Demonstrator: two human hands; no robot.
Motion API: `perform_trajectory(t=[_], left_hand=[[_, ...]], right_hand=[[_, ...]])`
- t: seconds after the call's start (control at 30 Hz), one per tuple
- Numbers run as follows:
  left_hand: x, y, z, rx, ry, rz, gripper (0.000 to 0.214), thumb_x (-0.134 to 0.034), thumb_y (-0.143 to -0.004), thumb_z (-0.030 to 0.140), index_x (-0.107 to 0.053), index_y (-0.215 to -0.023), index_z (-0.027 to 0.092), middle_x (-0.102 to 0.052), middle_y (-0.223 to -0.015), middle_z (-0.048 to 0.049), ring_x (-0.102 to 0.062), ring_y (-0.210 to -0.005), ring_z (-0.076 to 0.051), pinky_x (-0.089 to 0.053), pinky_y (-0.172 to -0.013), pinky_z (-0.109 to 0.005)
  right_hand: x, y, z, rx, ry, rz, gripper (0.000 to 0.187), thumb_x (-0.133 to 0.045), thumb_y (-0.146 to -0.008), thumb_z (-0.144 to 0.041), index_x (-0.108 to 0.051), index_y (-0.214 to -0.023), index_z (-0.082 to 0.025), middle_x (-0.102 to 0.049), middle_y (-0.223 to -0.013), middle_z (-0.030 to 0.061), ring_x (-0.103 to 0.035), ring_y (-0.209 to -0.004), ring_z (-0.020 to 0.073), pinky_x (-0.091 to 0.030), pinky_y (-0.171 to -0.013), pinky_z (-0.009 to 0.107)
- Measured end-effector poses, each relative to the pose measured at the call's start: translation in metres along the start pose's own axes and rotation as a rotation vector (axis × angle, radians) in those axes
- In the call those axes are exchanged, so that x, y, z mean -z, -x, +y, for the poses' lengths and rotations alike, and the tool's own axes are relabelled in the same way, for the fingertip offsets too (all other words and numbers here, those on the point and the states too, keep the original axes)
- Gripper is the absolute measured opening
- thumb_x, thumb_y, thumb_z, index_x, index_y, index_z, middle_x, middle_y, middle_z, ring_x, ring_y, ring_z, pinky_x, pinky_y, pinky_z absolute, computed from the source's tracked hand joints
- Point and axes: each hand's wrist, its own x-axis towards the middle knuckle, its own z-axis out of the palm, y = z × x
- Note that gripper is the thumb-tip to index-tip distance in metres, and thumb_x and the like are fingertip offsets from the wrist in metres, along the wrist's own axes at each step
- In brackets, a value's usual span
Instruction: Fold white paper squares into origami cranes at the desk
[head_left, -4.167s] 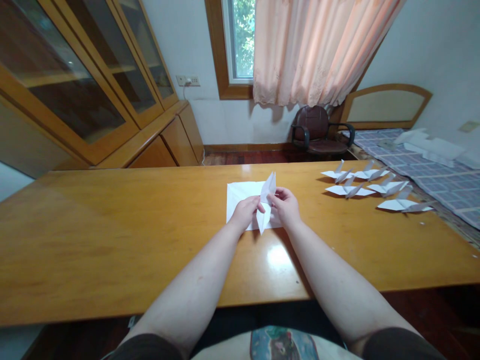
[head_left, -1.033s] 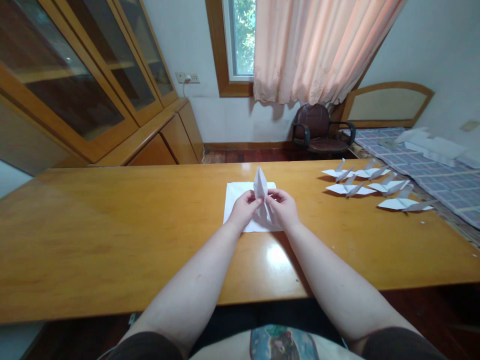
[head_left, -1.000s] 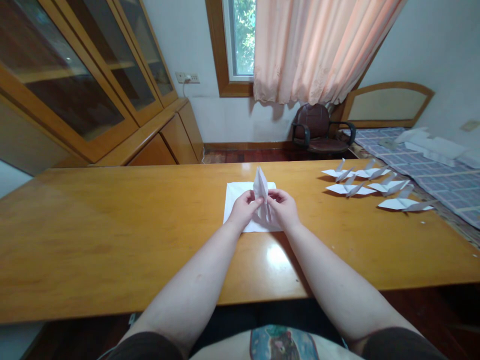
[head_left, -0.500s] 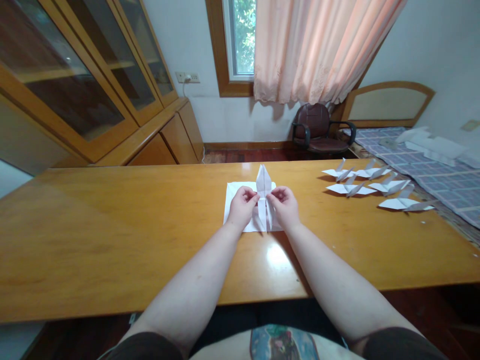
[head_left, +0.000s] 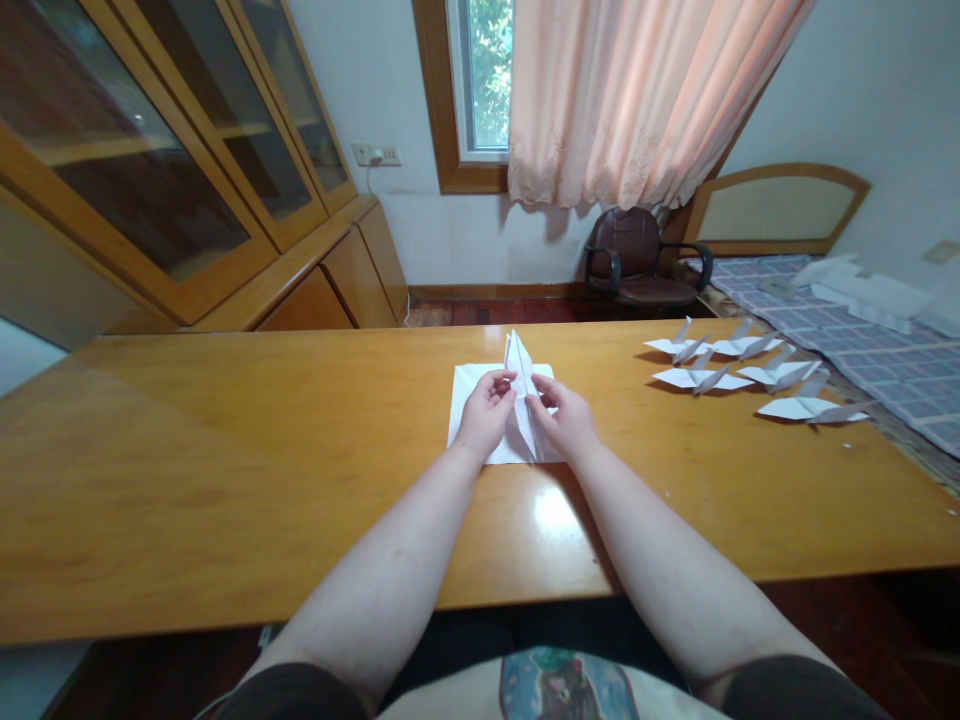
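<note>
A half-folded white paper shape [head_left: 519, 368] stands upright between both hands over the middle of the wooden table [head_left: 225, 470]. My left hand [head_left: 484, 412] pinches its left side with thumb and fingers closed. My right hand [head_left: 564, 415] pinches its right side and lower point. Under the hands lies a flat white paper sheet [head_left: 469, 390].
Several finished white paper cranes [head_left: 720, 370] sit in rows on the table's right part. Behind the table are a dark armchair [head_left: 637, 262], a bed with a checked cover [head_left: 877, 350], glass-door cabinets [head_left: 187, 170] at left, and a curtained window [head_left: 615, 90].
The folded paper has been turned from tilted to upright and then slightly leftward. Both hands stayed at the same spot, shifting their pinch along its edges.
</note>
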Motion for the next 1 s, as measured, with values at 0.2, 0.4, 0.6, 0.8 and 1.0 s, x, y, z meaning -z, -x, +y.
perform_trajectory(t=[0.2, 0.4, 0.6, 0.8, 1.0], left_hand=[[-0.001, 0.003, -0.004, 0.122, -0.035, 0.119, 0.024, -0.064, -0.073, 0.022, -0.043, -0.084, 0.021, -0.053, -0.075, 0.0046, -0.053, -0.063, -0.009, -0.043, -0.061, -0.022], [-0.003, 0.003, -0.007, 0.239, 0.021, 0.184, 0.032, -0.066, -0.071, 0.024, -0.037, -0.085, 0.022, -0.05, -0.068, 0.0073, -0.047, -0.052, -0.008, -0.034, -0.051, -0.02], [-0.002, 0.001, -0.004, 0.128, 0.021, 0.115, 0.031, -0.066, -0.069, 0.021, -0.036, -0.077, 0.021, -0.046, -0.068, 0.0076, -0.046, -0.058, -0.008, -0.037, -0.058, -0.02], [0.0, 0.005, -0.004, -0.022, -0.206, 0.059, 0.018, -0.065, -0.074, 0.025, -0.048, -0.079, 0.019, -0.055, -0.079, 0.0016, -0.054, -0.074, -0.012, -0.044, -0.068, -0.024], [-0.001, 0.007, -0.001, -0.069, -0.389, -0.026, 0.026, -0.07, -0.071, 0.021, -0.06, -0.094, 0.019, -0.064, -0.098, -0.0055, -0.059, -0.088, -0.017, -0.049, -0.074, -0.028]], right_hand=[[-0.004, 0.003, 0.001, 0.108, 0.172, -0.038, 0.038, -0.051, -0.088, -0.039, -0.066, -0.117, -0.02, -0.072, -0.103, 0.0105, -0.068, -0.08, 0.0223, -0.052, -0.077, 0.034], [-0.006, 0.004, -0.001, 0.1, 0.181, -0.035, 0.037, -0.043, -0.09, -0.033, -0.066, -0.115, -0.02, -0.072, -0.102, 0.0103, -0.067, -0.083, 0.022, -0.05, -0.076, 0.033], [-0.012, -0.001, 0.003, -0.194, -0.203, 0.024, 0.028, -0.054, -0.081, -0.04, -0.066, -0.092, -0.018, -0.065, -0.069, 0.0018, -0.056, -0.061, 0.0161, -0.044, -0.059, 0.028], [-0.016, -0.003, 0.001, -0.367, -0.518, 0.048, 0.037, -0.073, -0.063, -0.051, -0.053, -0.062, -0.019, -0.051, -0.054, -0.0044, -0.045, -0.052, 0.011, -0.036, -0.051, 0.024], [-0.017, -0.003, 0.007, -0.488, -0.761, 0.062, 0.041, -0.075, -0.059, -0.05, -0.046, -0.06, -0.021, -0.053, -0.055, -0.0044, -0.05, -0.052, 0.0119, -0.041, -0.053, 0.025]])
